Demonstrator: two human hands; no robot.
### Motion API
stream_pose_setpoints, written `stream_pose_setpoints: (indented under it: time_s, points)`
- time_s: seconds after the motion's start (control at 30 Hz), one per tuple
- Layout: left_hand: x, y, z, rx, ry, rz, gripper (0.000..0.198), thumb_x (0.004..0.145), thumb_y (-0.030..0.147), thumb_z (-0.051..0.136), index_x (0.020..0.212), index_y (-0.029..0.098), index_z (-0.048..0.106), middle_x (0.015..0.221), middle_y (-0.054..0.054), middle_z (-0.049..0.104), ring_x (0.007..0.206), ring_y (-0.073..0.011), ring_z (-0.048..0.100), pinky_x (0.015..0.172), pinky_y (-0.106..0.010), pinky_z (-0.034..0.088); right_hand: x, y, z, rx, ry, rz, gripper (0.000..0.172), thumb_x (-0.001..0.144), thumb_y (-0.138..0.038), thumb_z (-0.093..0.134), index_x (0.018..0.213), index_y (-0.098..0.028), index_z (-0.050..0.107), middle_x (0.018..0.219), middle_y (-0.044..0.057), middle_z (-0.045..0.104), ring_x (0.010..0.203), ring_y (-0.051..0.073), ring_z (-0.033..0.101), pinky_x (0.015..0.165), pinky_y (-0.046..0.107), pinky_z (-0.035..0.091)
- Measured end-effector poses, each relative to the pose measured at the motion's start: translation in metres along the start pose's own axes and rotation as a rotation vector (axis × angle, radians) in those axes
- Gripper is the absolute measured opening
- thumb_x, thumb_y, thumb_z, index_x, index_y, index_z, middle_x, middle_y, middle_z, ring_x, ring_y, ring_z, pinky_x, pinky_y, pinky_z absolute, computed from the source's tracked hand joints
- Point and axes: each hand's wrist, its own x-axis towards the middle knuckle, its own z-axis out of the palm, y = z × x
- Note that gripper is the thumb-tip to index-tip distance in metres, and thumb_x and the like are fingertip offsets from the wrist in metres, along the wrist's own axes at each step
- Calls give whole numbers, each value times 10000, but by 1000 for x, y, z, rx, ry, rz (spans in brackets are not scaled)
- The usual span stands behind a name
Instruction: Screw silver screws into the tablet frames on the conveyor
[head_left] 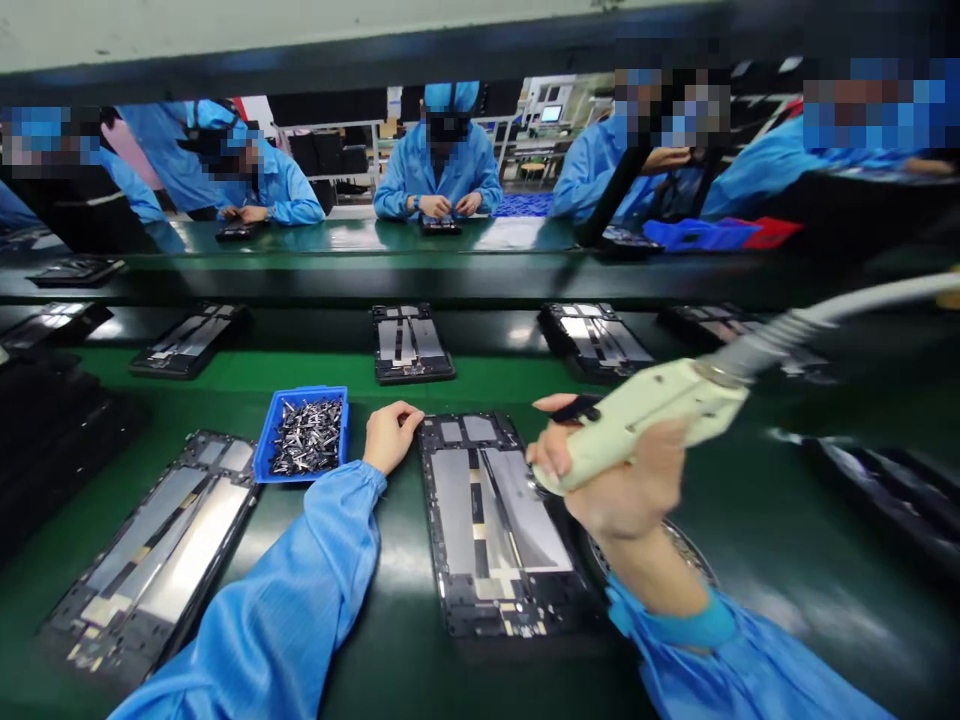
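Opened tablet (495, 525) between hands (390, 438) (630, 480), left at top-left corner

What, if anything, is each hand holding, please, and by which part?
The right hand holds a corded tool by its body. The left hand is beside the tablet; any hold is unclear.

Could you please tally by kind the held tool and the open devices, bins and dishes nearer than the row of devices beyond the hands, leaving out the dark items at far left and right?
Open devices: 2
Blue bin: 1
Round dish, partly hidden: 1
Handheld tool, in the right hand: 1
Total: 5
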Motion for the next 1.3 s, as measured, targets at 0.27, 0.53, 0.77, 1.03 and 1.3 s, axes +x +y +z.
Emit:
stream_pose_setpoints:
  time_s: [0.27, 0.53, 0.77, 1.03, 1.3]
  points:
    - [14, -13, 7, -42, -49, -60, 90, 856, 233, 728, 828, 191, 802, 763, -24, 763, 696, -160, 662, 680, -251, 432, 57, 69, 74, 81, -32, -2, 738, 759, -903, 598, 868, -179, 687, 417, -50, 494, 341, 142, 450, 414, 305, 480]
    - [9, -16, 10, -61, -60, -62, 170, 910, 289, 668, 859, 198, 802, 771, -25, 755, 696, -174, 644, 680, -262, 422, 76, 98, 92, 17, -12, -40, 716, 782, -893, 578, 852, -188, 683, 407, -63, 489, 328, 134, 459, 399, 288, 500]
    - [9, -14, 10, -40, -66, -84, 203, 947, 311, 627, 865, 195, 772, 787, -21, 747, 728, -174, 642, 663, -261, 395, 72, 96, 90, 54, -17, -38, 700, 777, -888, 599, 825, -196, 687, 413, -66, 487, 335, 127, 447, 424, 298, 528]
    - [9, -16, 9, -24, -124, -54, 239, 953, 322, 615, 931, 194, 815, 817, -23, 765, 741, -181, 643, 672, -266, 400, 72, 96, 89, 70, -17, -32, 723, 762, -891, 623, 842, -179, 713, 416, -50, 500, 356, 131, 474, 419, 280, 509]
    - [8, -16, 7, -29, -145, -14, 302, 990, 323, 562, 989, 192, 834, 906, -35, 792, 831, -198, 673, 749, -269, 450, 72, 100, 89, 59, -9, -46, 706, 789, -878, 607, 858, -184, 714, 419, -59, 494, 355, 129, 468, 432, 277, 519]
